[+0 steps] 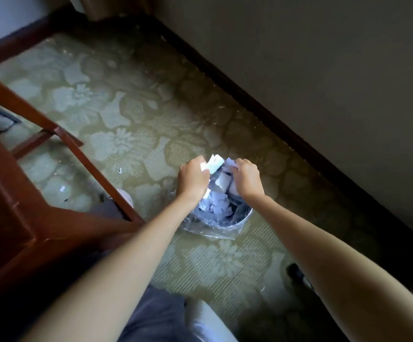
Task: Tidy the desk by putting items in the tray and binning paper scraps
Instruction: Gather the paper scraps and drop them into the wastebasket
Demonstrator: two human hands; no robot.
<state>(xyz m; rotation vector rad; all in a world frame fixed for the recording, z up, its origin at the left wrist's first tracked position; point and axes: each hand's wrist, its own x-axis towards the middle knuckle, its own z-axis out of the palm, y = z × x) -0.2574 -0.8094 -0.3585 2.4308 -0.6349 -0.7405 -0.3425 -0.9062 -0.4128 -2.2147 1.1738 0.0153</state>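
A small bin [240,222] lined with a clear plastic bag stands on the carpet, holding several white paper scraps [216,206]. Both my hands hover just above its far side. My left hand [192,178] grips a bunch of white paper scraps [213,162], its fingers curled round them. My right hand [247,177] is curled on more paper scraps [229,164] right beside the left. Loose pieces hang between the two hands over the bin's opening. The desk top and the tray are out of view.
A dark red wooden desk leg and frame [84,154] stand at the left. A few paper bits [62,188] lie on the patterned green carpet under it. A wall with a dark skirting board [274,119] runs along the right. My knees show at the bottom.
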